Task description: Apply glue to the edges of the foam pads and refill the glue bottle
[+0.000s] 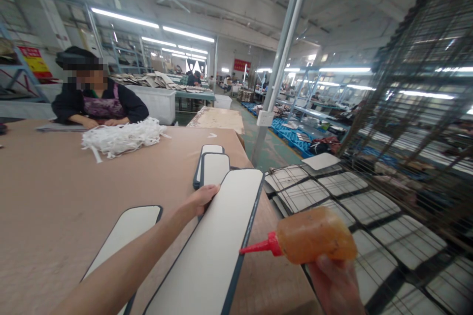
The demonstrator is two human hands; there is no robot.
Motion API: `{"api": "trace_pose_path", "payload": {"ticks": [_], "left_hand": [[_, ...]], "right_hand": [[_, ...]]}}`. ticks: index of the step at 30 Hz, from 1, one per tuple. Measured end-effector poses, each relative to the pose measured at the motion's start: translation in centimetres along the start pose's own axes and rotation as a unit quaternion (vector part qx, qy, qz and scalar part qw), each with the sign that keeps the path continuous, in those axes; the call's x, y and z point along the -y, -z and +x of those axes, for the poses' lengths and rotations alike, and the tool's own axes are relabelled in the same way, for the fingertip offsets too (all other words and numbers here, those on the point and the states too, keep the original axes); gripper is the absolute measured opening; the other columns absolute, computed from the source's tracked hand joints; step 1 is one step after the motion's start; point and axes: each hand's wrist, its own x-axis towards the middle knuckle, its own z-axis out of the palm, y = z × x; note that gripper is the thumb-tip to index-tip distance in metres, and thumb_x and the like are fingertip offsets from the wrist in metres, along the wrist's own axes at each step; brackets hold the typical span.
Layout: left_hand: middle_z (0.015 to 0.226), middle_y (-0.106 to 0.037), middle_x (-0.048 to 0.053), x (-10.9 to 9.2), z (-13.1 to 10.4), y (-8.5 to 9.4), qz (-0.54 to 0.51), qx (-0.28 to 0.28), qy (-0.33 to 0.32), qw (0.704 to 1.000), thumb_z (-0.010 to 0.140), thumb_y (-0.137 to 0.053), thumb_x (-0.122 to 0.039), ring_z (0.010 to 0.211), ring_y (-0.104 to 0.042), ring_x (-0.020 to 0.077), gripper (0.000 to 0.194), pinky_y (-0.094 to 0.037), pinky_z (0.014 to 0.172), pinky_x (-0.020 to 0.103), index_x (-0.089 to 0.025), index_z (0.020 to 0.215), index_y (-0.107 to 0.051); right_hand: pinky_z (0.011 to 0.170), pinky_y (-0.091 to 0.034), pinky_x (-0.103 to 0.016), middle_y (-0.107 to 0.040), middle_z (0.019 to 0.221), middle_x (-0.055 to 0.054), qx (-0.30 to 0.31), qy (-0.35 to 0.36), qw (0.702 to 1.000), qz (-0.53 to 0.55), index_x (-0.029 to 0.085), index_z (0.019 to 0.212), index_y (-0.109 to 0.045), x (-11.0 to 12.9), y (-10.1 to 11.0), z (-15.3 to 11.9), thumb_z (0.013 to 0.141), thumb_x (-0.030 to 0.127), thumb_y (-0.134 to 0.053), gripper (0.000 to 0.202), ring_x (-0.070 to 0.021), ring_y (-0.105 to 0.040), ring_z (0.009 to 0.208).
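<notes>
A long cream panel with a dark edge (pixel 218 241) slants across the front of the table. My left hand (pixel 204 198) grips its left edge near the far end, fingers partly under it. In my right hand (pixel 336 280) is a squeeze bottle (pixel 314 236) of amber liquid, held on its side. The bottle's red nozzle points left, its tip at the panel's dark right border. Beyond my left hand, smaller cream panels (pixel 215 170) with dark borders lie stacked. Another such panel (pixel 127 236) rests left of my forearm, partly hidden by it.
The brown-covered table (pixel 173 172) bears a heap of white strips (pixel 123 138). Across it a person (pixel 96 93) leans on the tabletop. At right, a wire rack (pixel 369 206) holds several cream panels. A metal post (pixel 281 54) stands past the table's right edge.
</notes>
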Motion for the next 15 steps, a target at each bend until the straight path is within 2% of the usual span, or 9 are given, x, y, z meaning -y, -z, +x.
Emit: {"api": "trace_pose_path", "payload": {"ticks": [7, 10, 15], "left_hand": [[0.052, -0.065, 0.002, -0.7, 0.4, -0.1, -0.002, 0.000, 0.000, 1.000, 0.074, -0.067, -0.031, 0.047, -0.060, 0.0179, 0.018, -0.049, 0.049, 0.028, -0.015, 0.070, -0.060], [0.052, -0.065, 0.003, -0.8, 0.8, 0.0, -0.003, 0.001, 0.001, 1.000, 0.073, -0.068, -0.031, 0.047, -0.060, 0.0181, 0.018, -0.049, 0.049, 0.028, -0.015, 0.070, -0.060], [0.052, -0.065, 0.002, -0.9, 1.3, 0.0, -0.004, -0.004, 0.002, 1.000, 0.076, -0.066, -0.029, 0.048, -0.061, 0.0185, 0.015, -0.049, 0.050, 0.029, -0.014, 0.074, -0.061]], "right_hand": [[0.069, -0.056, -0.029, -0.074, 0.093, -0.004, 0.011, -0.012, 0.999, 0.037, 0.029, 0.116, -0.059, 0.3, -1.7, -1.3, 0.063, 0.024, -0.080, 0.057, -0.0213, -0.069, 0.083], [0.066, -0.057, -0.030, -0.074, 0.095, -0.003, 0.011, -0.019, 1.000, 0.021, 0.029, 0.117, -0.058, 0.5, -2.1, -1.8, 0.061, 0.028, -0.082, 0.060, -0.0221, -0.069, 0.082], [0.071, -0.055, -0.026, -0.074, 0.090, 0.000, 0.004, -0.041, 0.998, 0.054, 0.032, 0.111, -0.061, 0.9, -2.3, -2.2, 0.058, 0.029, -0.085, 0.058, -0.0179, -0.068, 0.080]]}}
